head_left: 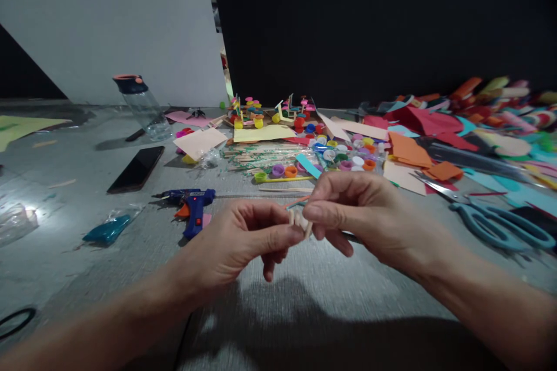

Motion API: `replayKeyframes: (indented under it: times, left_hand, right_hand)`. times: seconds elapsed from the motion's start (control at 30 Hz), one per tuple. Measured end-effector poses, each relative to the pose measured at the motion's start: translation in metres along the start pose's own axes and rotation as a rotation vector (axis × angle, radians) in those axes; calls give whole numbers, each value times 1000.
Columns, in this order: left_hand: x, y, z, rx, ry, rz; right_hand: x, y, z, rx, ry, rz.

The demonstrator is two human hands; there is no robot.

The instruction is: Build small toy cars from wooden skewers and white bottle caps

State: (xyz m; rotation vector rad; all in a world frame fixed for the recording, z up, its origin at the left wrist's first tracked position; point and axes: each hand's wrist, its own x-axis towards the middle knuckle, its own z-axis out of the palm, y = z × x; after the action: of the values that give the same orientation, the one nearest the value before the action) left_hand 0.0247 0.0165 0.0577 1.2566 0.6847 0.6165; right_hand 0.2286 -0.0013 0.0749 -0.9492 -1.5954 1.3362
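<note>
Just above the table, both hands pinch a small craft piece of pale wooden sticks (pixel 298 220). Thumb and forefinger of my left hand (pixel 263 235) close on its left side. From the right, my right hand (pixel 348 208) grips it with bent fingers, the lower ones curled loosely. A thin orange and blue strip (pixel 298 202) shows at the top of the piece; how it is joined there I cannot tell. Fingers hide much of the piece. Left of my left hand, a blue glue gun (pixel 196 211) lies on its side with a red light showing.
Blue-handled scissors (pixel 500 223) lie at right beside orange paper (pixel 409 151). Behind my hands are bundled wooden sticks (pixel 261 156), coloured bottle caps (pixel 290 171) and small colourful models (pixel 248 113). A phone (pixel 137 169), a water bottle (pixel 143 107) and a blue packet (pixel 108 229) occupy the left.
</note>
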Motion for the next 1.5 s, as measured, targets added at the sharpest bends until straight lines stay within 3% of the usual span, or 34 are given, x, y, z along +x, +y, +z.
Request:
replayKeyframes:
  times: [0.07,0.13,0.2,0.27,0.4,0.6,0.77,0.83,0.97,1.17,1.3,1.5]
  left_hand:
    - [1,-1,0,-2,50,31]
    - [2,-2,1,-48,73,54]
    - [3,-3,3,-128,64,61]
    - [3,-5,4,-201,47,63]
    - [4,-9,5,-258,3,57]
    - [6,-15,1,-256,18,79]
    - [3,-12,3,-156,45,212]
    - [-1,-8,6,-102,41,252]
    - [-9,-4,13,-148,-20,193]
    - [-10,-6,13,-266,-39,195]
    - [-5,-9,12,-253,-2,213]
    - [0,-17,13,-285,-41,204]
  right_hand:
    - [-3,1,1,-224,162,-222]
    - [-6,3,1,-571,238,-547]
    - [-9,7,0,-893,168,-843]
    - [-11,13,-2,-1051,63,-1024]
    - [-9,25,-3,-1077,67,-1179]
    - [-5,22,2,-1202,97,-1269]
    - [-10,9,1,-1158,65,-1191]
    - [-14,2,-5,-1186,32,-1104]
    - [-21,-2,-35,-1446,80,-847]
    - [-58,41,-96,-1631,17,-291]
    - [-96,72,-119,-1510,71,-156]
    - [-122,89,-121,-1405,97,0]
